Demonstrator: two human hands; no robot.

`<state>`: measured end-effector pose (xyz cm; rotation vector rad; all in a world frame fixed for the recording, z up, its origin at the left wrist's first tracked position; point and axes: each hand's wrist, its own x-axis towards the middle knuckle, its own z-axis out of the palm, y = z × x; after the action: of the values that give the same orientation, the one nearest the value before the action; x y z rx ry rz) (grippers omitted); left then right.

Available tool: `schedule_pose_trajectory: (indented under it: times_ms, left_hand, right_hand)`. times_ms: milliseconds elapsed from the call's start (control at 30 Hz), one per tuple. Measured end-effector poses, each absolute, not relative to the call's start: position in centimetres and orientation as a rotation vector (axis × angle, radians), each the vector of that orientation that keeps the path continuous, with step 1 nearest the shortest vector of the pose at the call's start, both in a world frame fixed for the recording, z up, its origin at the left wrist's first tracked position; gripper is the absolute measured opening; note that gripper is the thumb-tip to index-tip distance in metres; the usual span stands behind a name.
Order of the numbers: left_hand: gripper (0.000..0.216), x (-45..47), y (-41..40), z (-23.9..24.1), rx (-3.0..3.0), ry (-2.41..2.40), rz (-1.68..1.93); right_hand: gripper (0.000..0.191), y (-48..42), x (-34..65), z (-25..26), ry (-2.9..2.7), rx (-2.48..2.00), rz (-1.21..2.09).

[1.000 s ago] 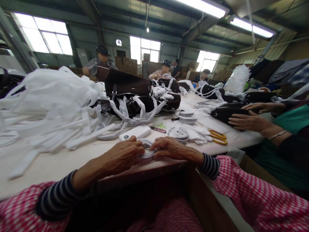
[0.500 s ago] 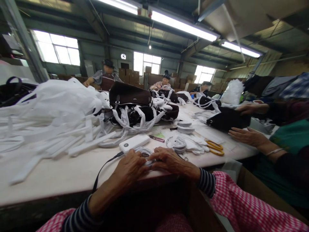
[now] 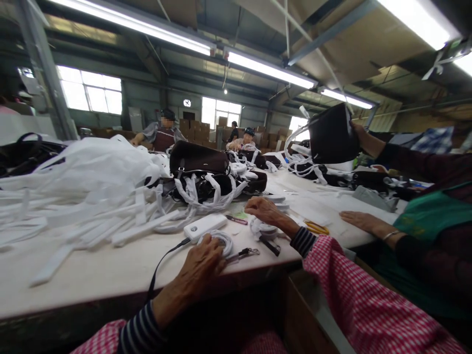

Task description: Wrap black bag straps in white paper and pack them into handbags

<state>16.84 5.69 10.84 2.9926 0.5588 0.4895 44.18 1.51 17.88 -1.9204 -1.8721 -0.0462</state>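
My left hand (image 3: 201, 268) lies near the front edge of the table (image 3: 92, 275), fingers curled down over a coil (image 3: 223, 240) of white strap and gripping it against the top. My right hand (image 3: 263, 209) is farther in, palm down and open, fingers loosely bent over a second coil (image 3: 262, 229); I cannot tell whether the fingertips touch it. I judge that the winding only stays tight if I press from above with the whole left hand, not just the fingertips, and take hold of the other coil by its rim so the turns do not spring apart. The coil under my left hand lies flat, and being round it has no long axis of its own. Its free end runs out to the right to a metal clasp (image 3: 246, 253), which lies lengthwise roughly along the front edge, pointing right. Just behind the coil sits a white power bank (image 3: 205, 225), its black cable (image 3: 165, 258) dropping over the edge. Yellow scissors (image 3: 317, 227) lie to the right, near a co-worker's hand (image 3: 359, 221) flat on the table. A heap of white straps (image 3: 92, 182) fills the left side, with dark bags (image 3: 204, 160) behind.
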Motion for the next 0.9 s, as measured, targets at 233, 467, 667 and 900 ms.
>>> schedule_pose_trajectory:
  times_ms: [233, 467, 667, 900]
  left_hand:
    - [0.027, 14.4, 8.1, 11.0, 2.444, 0.556, 0.764]
    - [0.035, 11.3, 8.3, 14.4, 1.328, 0.767, 0.935]
    - [0.040, 9.6, 6.7, 14.6, 1.077, 0.827, 0.984]
    - [0.047, 8.9, 5.2, 15.1, 1.032, 0.853, 0.969]
  right_hand:
    - [0.019, 2.1, 48.0, 17.5, -1.730, -2.019, -0.157]
    - [0.023, 0.5, 50.2, 16.9, -1.655, -2.001, -0.092]
    - [0.021, -1.1, 47.5, 16.6, -1.724, -1.915, -0.122]
    - [0.013, 0.3, 40.4, 13.6, -2.291, -1.976, -0.374]
